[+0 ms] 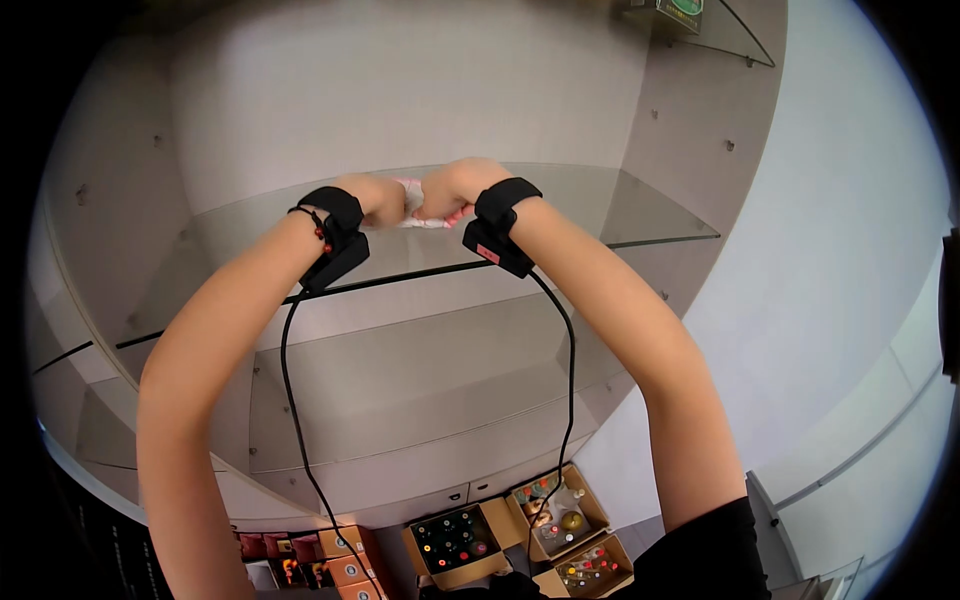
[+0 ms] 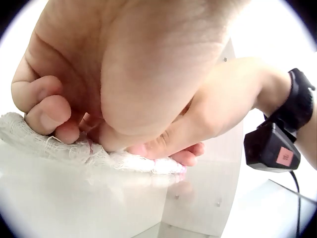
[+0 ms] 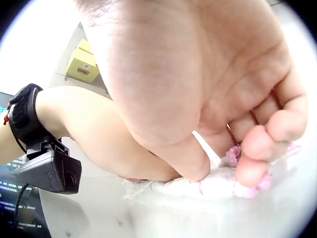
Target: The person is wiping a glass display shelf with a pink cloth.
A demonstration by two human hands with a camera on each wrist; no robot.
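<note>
Right, fingers first: on the left hand (image 2: 116, 72) they are curled in narrow, tips down on a crumpled white cloth (image 1: 413, 193), gripping it. Over on the right hand (image 3: 198, 82), the fingers bend in towards the thumb, and they've got hold of the same cloth, its pink trim showing beside the fingertips. The two hands are close together, with a bit of white fabric visible between them.

And the cloth itself? Bunched up, flat against the glass shelf (image 1: 575, 215), behind the shelf's dark front edge. Each wrist wears a black strap with a small camera: the left camera (image 1: 340, 260) near a cord bracelet with red beads (image 1: 320, 232), the right camera (image 1: 498, 247) with a pink label on it. Black cables trail down from both.

Moving outward, a lower shelf (image 1: 420, 375) sits beneath the glass one, in a pale cabinet whose side wall (image 1: 690, 130) rises on the right. Up at the top right, a box (image 1: 680, 14) stands on a small corner shelf (image 1: 730, 35). Way down on the floor, open cardboard boxes (image 1: 500, 525) hold bottles and other things, with orange boxes (image 1: 350, 570) stacked off to their left.
</note>
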